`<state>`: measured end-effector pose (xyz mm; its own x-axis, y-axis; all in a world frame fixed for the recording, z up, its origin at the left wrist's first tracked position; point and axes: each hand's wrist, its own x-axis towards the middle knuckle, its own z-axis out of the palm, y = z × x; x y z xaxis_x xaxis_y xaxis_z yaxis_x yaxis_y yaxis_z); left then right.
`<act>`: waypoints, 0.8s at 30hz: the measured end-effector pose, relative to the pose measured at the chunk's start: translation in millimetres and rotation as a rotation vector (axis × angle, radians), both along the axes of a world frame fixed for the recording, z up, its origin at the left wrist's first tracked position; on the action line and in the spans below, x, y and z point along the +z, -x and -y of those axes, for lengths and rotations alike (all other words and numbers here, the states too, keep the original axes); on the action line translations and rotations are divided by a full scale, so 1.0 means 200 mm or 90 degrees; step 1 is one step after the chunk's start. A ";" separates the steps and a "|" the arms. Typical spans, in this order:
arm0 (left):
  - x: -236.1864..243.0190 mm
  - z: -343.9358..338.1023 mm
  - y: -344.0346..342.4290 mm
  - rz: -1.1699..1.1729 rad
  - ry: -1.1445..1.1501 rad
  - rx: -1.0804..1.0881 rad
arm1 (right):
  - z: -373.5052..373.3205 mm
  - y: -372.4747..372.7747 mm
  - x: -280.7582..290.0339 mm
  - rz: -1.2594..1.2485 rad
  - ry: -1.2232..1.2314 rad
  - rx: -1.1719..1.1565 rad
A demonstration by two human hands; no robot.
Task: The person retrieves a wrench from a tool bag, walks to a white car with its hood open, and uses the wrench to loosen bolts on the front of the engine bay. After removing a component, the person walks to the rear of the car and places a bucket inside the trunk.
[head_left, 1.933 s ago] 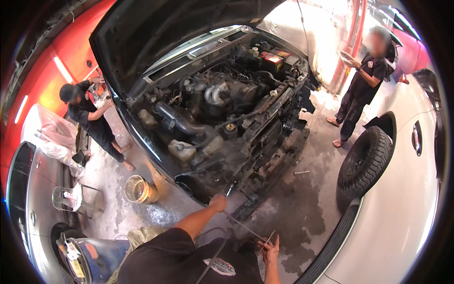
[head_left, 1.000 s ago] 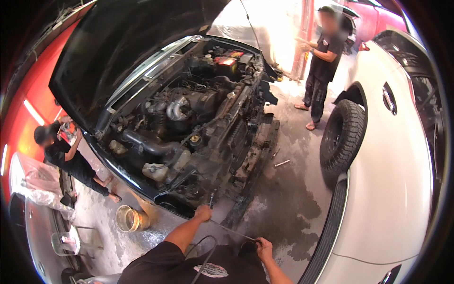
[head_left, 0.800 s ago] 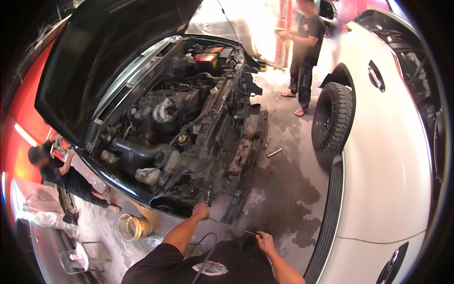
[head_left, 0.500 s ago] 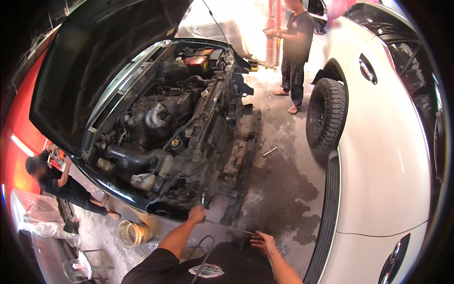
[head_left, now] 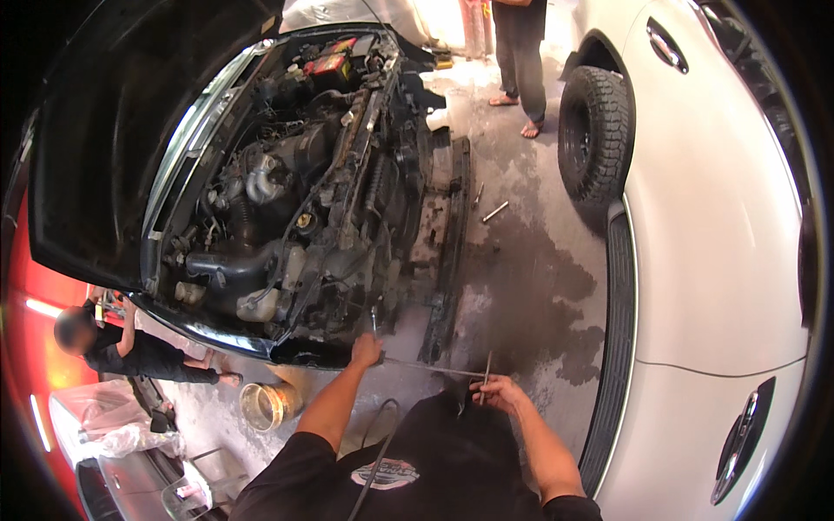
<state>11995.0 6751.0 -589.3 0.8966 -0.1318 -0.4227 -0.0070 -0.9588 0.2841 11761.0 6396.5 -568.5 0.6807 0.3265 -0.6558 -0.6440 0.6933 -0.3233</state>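
My left hand [head_left: 367,350] is closed around a slim silver tool [head_left: 375,319] whose exact kind I cannot make out. Its tip points into the front corner of the dark car's open engine bay [head_left: 321,269]. From beside that hand, a thin grey hose or rod [head_left: 426,366] stretches across to my right hand [head_left: 497,392]. The right hand's fingers are pinched together in front of my dark shirt, with a thin upright rod [head_left: 488,363] sticking up from them. A dark cable or hose [head_left: 375,473] loops over the shirt.
A detached-looking crossbar [head_left: 452,252] runs along the car's front. Two metal tools, one a bar [head_left: 495,212], lie on the wet-stained floor. To the right stands a white vehicle [head_left: 704,260]. A bucket [head_left: 265,406] is at lower left. One person [head_left: 519,61] stands beyond, another [head_left: 148,347] at left.
The view has tilted down and shifted. My right hand has turned, and the thin upright rod now shows in its fingers. My left hand keeps the silver tool at the car's front corner.
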 end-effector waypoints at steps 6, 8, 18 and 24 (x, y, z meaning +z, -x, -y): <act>0.03 -0.01 0.00 0.008 0.024 -0.012 | 0.03 -0.09 0.00 0.226 0.388 0.183; 0.01 -0.03 0.01 0.020 0.018 -0.017 | -0.01 -0.09 -0.03 0.444 0.748 0.219; 0.01 -0.02 0.00 0.000 0.004 -0.009 | -0.05 -0.07 -0.10 -0.056 0.162 -0.027; 0.00 0.04 -0.04 0.009 0.025 -0.028 | -0.03 -0.11 -0.13 -0.118 0.067 -0.136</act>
